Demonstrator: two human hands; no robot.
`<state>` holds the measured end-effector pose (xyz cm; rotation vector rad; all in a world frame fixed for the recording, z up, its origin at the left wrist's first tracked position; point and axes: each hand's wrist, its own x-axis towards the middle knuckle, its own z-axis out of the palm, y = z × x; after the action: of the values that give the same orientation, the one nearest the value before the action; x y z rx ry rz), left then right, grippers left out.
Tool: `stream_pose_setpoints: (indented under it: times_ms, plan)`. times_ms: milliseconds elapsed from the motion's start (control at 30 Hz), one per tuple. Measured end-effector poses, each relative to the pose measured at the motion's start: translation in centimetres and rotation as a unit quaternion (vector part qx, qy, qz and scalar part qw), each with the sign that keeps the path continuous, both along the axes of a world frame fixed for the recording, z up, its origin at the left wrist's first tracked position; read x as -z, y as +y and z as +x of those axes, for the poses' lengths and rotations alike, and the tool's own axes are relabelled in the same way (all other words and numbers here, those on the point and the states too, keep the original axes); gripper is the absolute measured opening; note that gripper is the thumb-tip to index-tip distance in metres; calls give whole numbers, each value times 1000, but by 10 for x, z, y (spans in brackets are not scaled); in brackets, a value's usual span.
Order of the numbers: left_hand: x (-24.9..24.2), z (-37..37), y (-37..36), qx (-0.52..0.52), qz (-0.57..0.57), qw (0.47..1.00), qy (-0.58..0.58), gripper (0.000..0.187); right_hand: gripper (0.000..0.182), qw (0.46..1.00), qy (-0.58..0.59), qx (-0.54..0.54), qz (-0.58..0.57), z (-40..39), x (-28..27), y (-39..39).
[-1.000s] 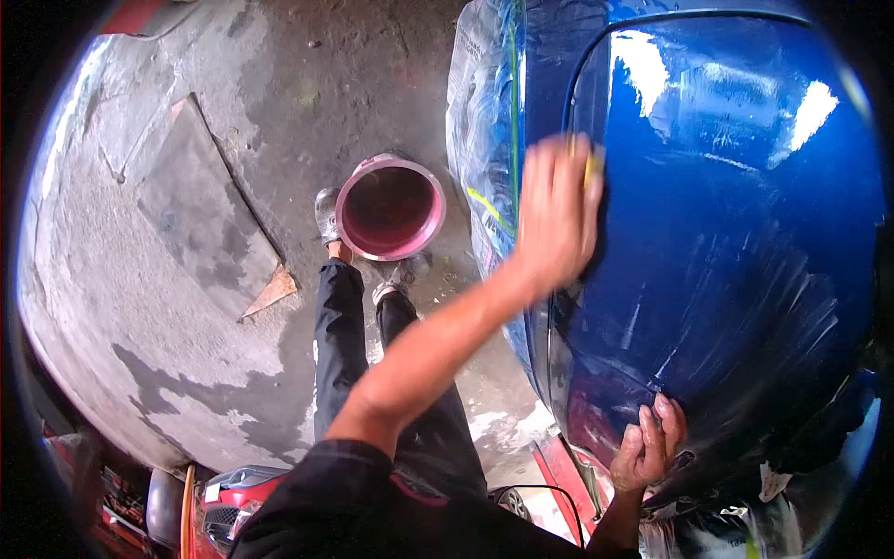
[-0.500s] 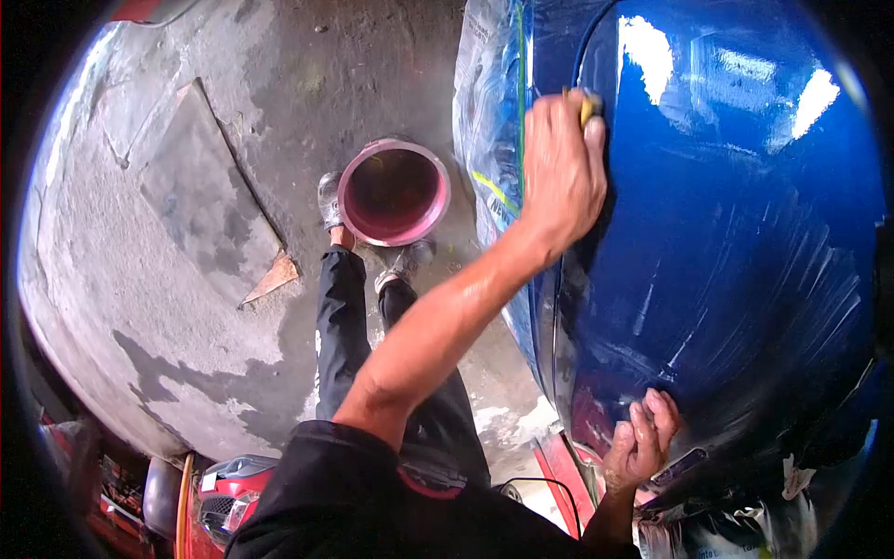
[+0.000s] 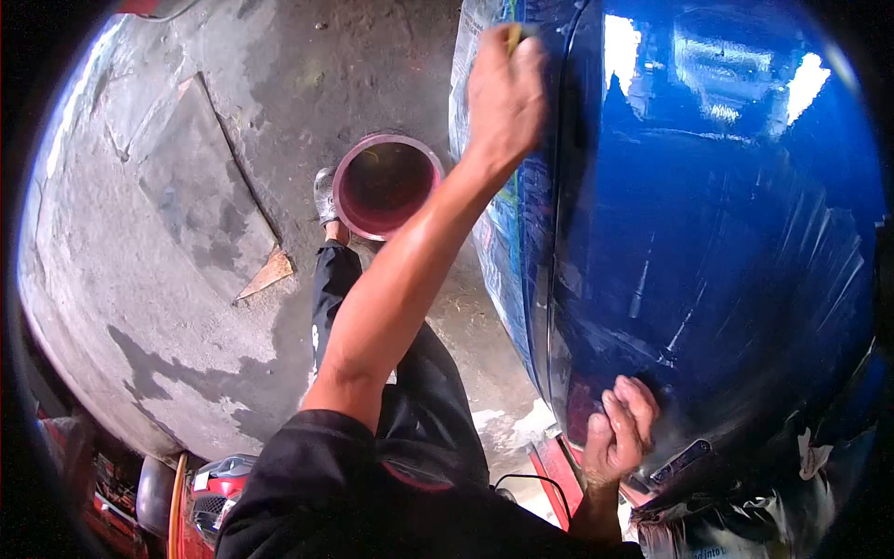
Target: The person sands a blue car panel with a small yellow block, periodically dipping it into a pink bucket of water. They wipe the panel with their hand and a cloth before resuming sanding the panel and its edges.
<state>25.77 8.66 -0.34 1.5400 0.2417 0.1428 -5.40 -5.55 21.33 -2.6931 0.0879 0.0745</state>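
Observation:
My left hand (image 3: 507, 98) reaches far forward, closed on a small yellow pad (image 3: 513, 37) that is mostly hidden by the fingers. It is over the edge of the blue car panel (image 3: 689, 224), beside the plastic masking sheet (image 3: 463, 74). Pale streaks and wet-looking smears mark the panel. Near its lower end my right hand (image 3: 622, 429) shows loosely bent fingers, somewhat apart, with nothing in them. A dark seam runs along the panel's left side.
A pinkish bucket (image 3: 343, 219) with dark liquid stands on the concrete floor (image 3: 233, 373) by my shoe (image 3: 324, 196). A flat board (image 3: 209, 177) lies to the left. Red machinery (image 3: 219, 480) sits at lower left, and a red metal piece (image 3: 549, 466) rises beside the panel.
My left hand has moved left and up, off the panel's blue face toward its masked edge, still gripping the yellow pad. My right hand has shifted slightly left.

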Motion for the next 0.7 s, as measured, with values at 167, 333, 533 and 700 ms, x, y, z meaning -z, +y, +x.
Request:
stream_pose_setpoints:
  times_ms: [167, 333, 533, 700]
  plan:
    - [10, -136, 49, 70, -66, 982, 165, 55, 35, 988, 69, 15, 139, 42, 52, 42]
    - [8, -202, 74, 104, -210, 928, 288, 63, 71, 983, 115, 26, 144, 67, 143, 98]
    - [38, -210, 107, 53, -283, 898, 332, 69, 58, 967, 161, 77, 183, 65, 219, 128]
    - [90, -212, 166, 96, -390, 807, 432, 36, 43, 766, 287, 312, 483, 65, 251, 160]
